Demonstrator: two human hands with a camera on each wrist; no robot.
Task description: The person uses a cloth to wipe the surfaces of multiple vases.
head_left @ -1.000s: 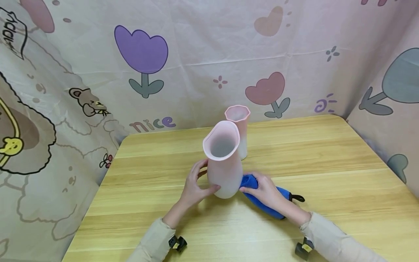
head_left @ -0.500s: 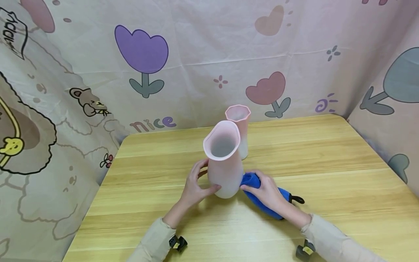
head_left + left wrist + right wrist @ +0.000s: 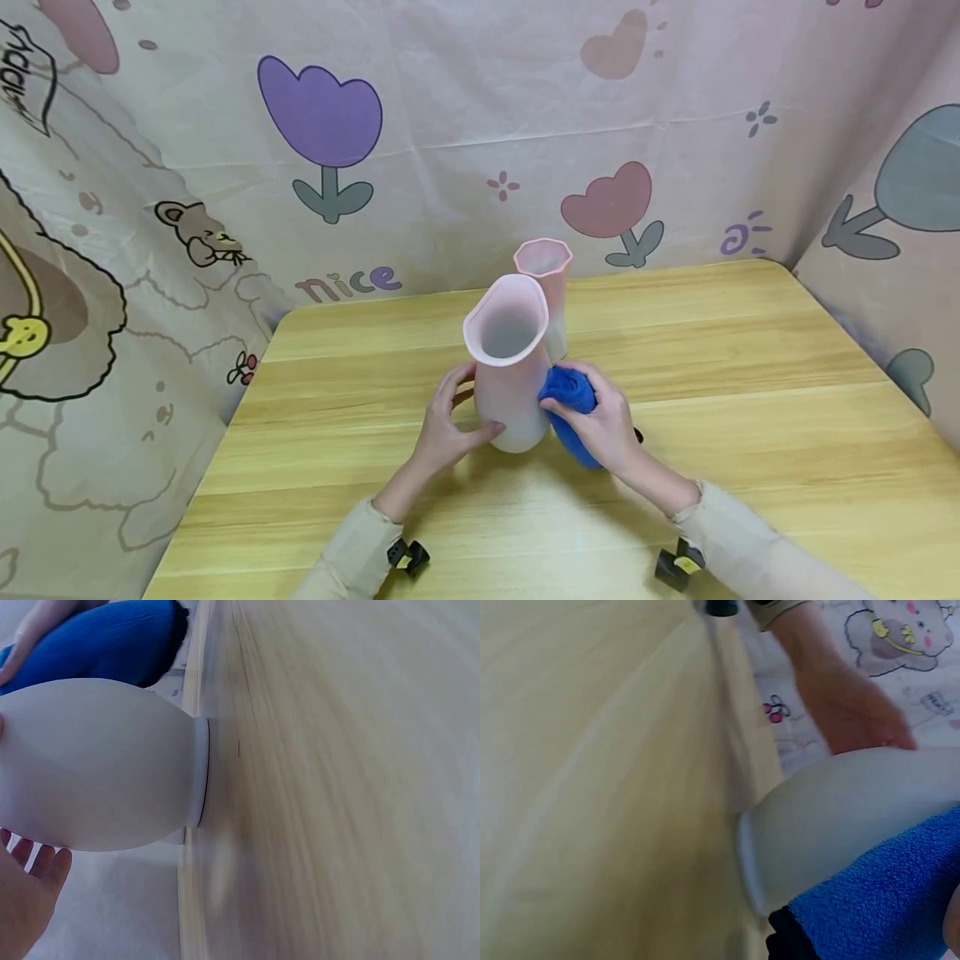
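Right grip (image 3: 607,422) pinches blue cloth (image 3: 567,388) against the front vase (image 3: 513,398) that left grip (image 3: 441,432) clasps; wiping seems underway, the rear vase (image 3: 555,290) untouched.

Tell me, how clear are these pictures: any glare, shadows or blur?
Head view: mostly sharp, a pale sheen on the near tabletop, soft faint shadows; left wrist view: turned sideways, bluish, little surface detail on the vase; right wrist view: the left hand and tabletop grain look soft, while the blue cloth shows its fuzzy texture.
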